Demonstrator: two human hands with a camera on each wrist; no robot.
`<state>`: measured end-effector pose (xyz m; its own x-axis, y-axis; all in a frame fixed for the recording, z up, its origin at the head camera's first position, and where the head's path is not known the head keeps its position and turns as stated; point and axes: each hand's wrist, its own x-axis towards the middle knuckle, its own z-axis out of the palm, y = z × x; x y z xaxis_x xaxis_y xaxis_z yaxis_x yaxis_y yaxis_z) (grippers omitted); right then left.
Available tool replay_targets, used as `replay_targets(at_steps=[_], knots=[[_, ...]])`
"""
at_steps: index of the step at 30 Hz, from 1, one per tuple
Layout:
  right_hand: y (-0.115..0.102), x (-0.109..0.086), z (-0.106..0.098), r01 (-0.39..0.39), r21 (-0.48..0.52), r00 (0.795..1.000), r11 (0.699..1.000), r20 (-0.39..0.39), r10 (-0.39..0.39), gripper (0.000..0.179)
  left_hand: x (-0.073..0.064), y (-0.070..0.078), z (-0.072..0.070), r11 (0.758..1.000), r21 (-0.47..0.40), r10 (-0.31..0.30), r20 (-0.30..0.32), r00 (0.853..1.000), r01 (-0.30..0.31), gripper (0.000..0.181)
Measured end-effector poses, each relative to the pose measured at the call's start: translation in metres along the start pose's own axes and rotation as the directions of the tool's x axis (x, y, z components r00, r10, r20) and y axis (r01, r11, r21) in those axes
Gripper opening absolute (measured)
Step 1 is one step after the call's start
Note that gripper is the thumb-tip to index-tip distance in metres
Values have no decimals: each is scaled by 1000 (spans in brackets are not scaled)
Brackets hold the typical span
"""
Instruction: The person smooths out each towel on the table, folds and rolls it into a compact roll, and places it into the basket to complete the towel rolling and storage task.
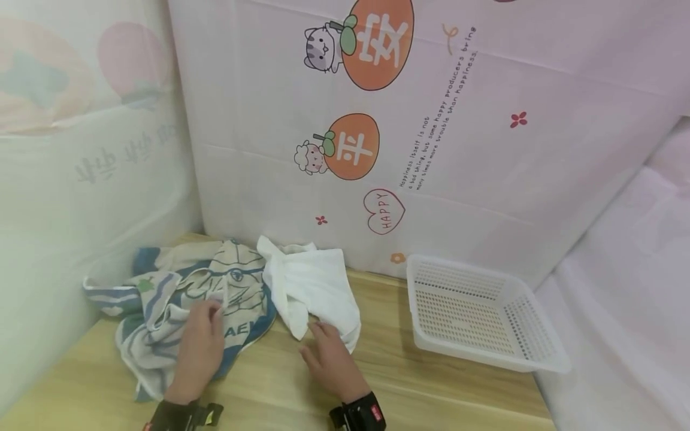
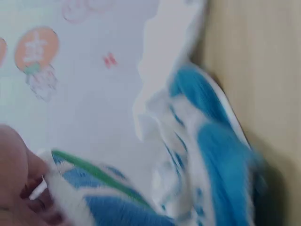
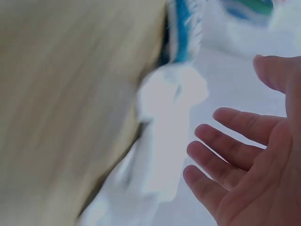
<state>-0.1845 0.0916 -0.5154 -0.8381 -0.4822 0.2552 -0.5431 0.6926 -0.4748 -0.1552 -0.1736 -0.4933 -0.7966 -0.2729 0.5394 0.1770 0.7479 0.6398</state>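
A crumpled patterned towel, blue and beige with line drawings, letters and striped folds, lies at the left of the table. Over it is my left hand, its thumb and fingers pinching a raised fold. In the left wrist view, the curled fingers grip a blue-and-white fold with a green stripe. Beside the patterned towel lies a rumpled white towel. My right hand is at its near edge, and the right wrist view shows those fingers spread and loosely bent, holding nothing.
A white perforated plastic basket stands on the right of the wooden table. Printed cloth walls enclose the back and both sides, with the towels close to the back one.
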Motion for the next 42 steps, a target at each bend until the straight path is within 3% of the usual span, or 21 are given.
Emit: replay_targets(at_steps=[4,8,11,15,17,20,24,27,28,29,31,33,35,42], knots=[[-21,12,-2,42,57,998,997,42,-44,60,-2,27,11,986,-116,122,32,992,-118,9],[-35,15,0,75,157,994,985,71,-87,70,-11,45,26,941,-271,248,136,959,-204,14],[-36,14,4,119,256,988,959,67,-141,58,-20,51,37,900,-397,301,274,914,-177,12],[-26,12,8,157,328,985,932,13,-171,27,-30,52,46,882,-458,324,421,847,-110,9],[-20,12,7,161,342,986,926,-21,-163,20,-31,53,47,883,-461,323,461,826,-88,8],[-15,12,5,151,386,988,910,-41,-147,22,-30,55,45,886,-461,302,504,810,-44,8],[-13,9,-1,168,475,985,864,-47,-165,24,-26,58,41,876,-482,272,512,815,11,12],[-13,6,-8,203,490,978,848,-65,-197,26,-25,59,40,862,-507,288,468,836,-13,13],[-13,5,-11,214,482,976,850,-74,-203,29,-25,60,40,853,-520,301,434,849,-37,15],[-12,4,-14,228,460,973,858,-91,-210,31,-26,60,41,846,-526,322,378,868,-85,18],[-10,1,-21,254,414,967,874,-132,-218,34,-25,59,39,831,-526,364,265,893,-182,23],[-7,-2,-29,271,368,959,889,-180,-218,38,-21,57,37,825,-492,400,164,902,-277,30],[-4,-6,-38,282,324,950,903,-224,-217,37,-17,54,34,828,-437,434,101,895,-352,35],[-3,-22,-69,217,314,965,925,-214,-154,33,-6,43,43,840,-342,497,173,850,-421,47]])
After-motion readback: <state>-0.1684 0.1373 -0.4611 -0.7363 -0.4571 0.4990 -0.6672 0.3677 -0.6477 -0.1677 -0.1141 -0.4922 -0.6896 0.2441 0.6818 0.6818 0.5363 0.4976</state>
